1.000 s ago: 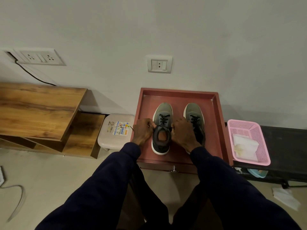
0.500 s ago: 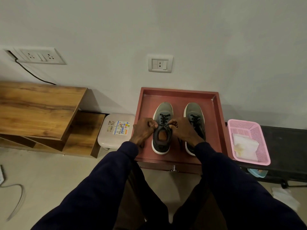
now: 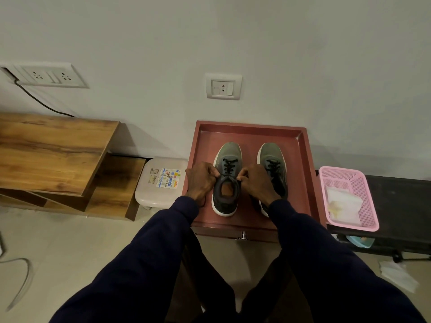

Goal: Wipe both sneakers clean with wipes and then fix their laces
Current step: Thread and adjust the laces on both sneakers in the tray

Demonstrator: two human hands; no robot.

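Two grey sneakers with white soles and black laces stand side by side, toes to the wall, on a reddish-brown tray-top stand (image 3: 303,173). My left hand (image 3: 201,180) pinches a lace end at the left side of the left sneaker (image 3: 227,157). At that shoe's right side, my right hand (image 3: 258,184) pinches the other lace end. The right hand and sleeve cover the heel half of the right sneaker (image 3: 271,155). Used white wipes (image 3: 342,203) lie in a pink basket (image 3: 349,176) to the right.
A white plastic stool (image 3: 161,183) with a sticker stands left of the stand, beside a wooden shelf unit (image 3: 53,152). The basket sits on a black bench (image 3: 401,201). Crumpled white tissue (image 3: 396,276) lies on the floor at the right. A wall socket (image 3: 223,86) is above the stand.
Both hands moved in over the top of the left sneaker's laces, then drew slightly apart to either side, each keeping its pinch on a lace end.
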